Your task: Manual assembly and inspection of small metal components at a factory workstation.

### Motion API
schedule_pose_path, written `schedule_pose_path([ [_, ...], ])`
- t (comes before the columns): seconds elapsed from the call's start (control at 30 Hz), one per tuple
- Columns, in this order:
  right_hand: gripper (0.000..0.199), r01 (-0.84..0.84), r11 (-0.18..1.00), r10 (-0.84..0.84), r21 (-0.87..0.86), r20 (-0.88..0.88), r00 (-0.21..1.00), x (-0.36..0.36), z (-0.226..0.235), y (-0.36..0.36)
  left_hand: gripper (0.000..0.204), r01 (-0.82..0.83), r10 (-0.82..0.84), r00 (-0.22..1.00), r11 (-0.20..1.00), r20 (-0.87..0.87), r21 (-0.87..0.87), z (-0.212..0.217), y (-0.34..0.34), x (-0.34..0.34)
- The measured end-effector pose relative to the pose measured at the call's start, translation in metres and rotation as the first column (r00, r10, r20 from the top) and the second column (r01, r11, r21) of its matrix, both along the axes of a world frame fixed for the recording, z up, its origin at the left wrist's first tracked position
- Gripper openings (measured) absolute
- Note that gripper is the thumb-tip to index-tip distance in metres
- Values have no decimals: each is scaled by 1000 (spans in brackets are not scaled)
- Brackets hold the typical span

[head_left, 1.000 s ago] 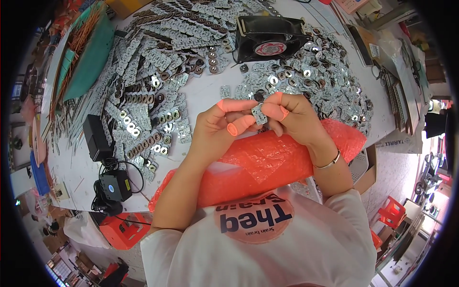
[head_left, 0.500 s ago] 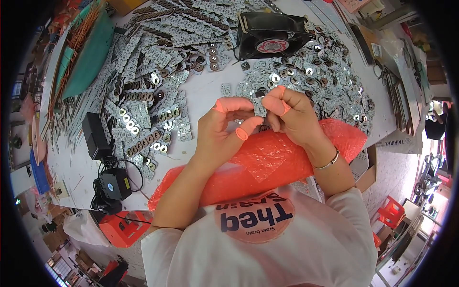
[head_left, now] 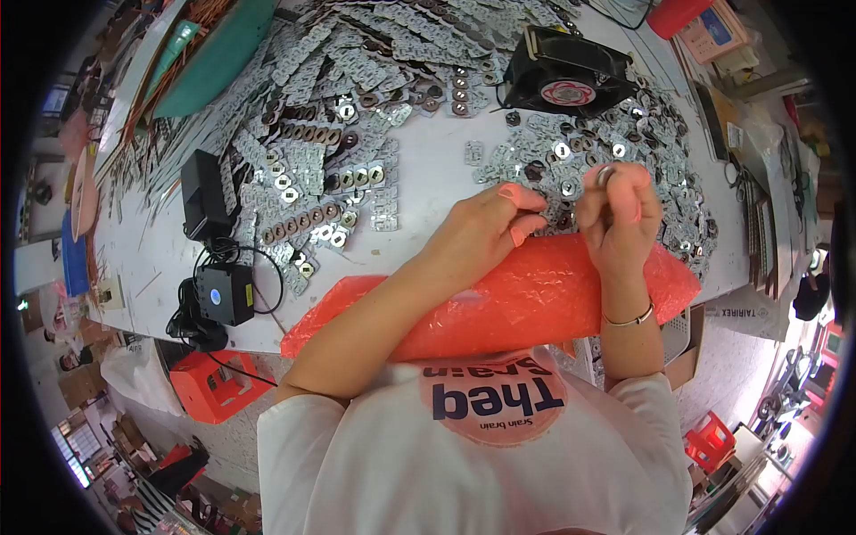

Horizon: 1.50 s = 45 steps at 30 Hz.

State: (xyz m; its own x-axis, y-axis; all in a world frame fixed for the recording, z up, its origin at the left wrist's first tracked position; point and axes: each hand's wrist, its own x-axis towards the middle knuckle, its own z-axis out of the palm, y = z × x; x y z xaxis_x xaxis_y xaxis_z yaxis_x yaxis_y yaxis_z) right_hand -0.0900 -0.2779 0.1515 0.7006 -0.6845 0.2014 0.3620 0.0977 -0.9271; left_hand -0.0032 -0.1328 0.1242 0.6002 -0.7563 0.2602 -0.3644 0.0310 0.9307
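My right hand [head_left: 622, 214] is raised over the right-hand pile, with the fingers pinched on a small round dark metal piece [head_left: 604, 176]. To its left, my left hand [head_left: 495, 221] hovers low at the near edge of the pile. Its thumb and fingers are curled but a little apart, and nothing shows between them. Pink finger cots cover several fingertips on both hands. Under my wrists lies a roll of red bubble wrap [head_left: 508, 299]. Loose small metal plates with round dark or shiny centres make up the right-hand pile [head_left: 673, 187].
Joined strips of similar plates [head_left: 357, 71] spread over the left and back of the white table [head_left: 419, 169]. A black fan [head_left: 566, 76] stands behind the loose pile. At left are a black box [head_left: 205, 196], a power adapter [head_left: 225, 294] with cables, and a green basin [head_left: 218, 67].
My hands have moved apart. The right one has gone right and turned upward, holding the round piece; the left has shifted right. The view has swung, so the table sits differently in it.
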Motion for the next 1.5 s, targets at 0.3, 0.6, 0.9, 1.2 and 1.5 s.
schedule_pose_path([
  [0.3,12,-465,600,417,-651,-241,876,21,-12,28,21,-378,181,833,875,522,301,53,62,52],
  [0.6,9,-497,522,173,-693,-485,857,15,-7,11,30,-459,-9,752,711,659,533,50,88,49],
  [0.9,12,-463,640,214,-613,-437,874,13,-7,8,37,-121,-203,785,876,585,467,43,59,50],
  [1.2,13,-514,812,359,-276,-457,813,9,-7,4,37,0,-37,989,969,145,246,26,36,36],
  [1.5,17,-470,685,342,-557,-324,882,8,-19,-6,39,-12,-38,984,959,171,283,26,31,33],
])
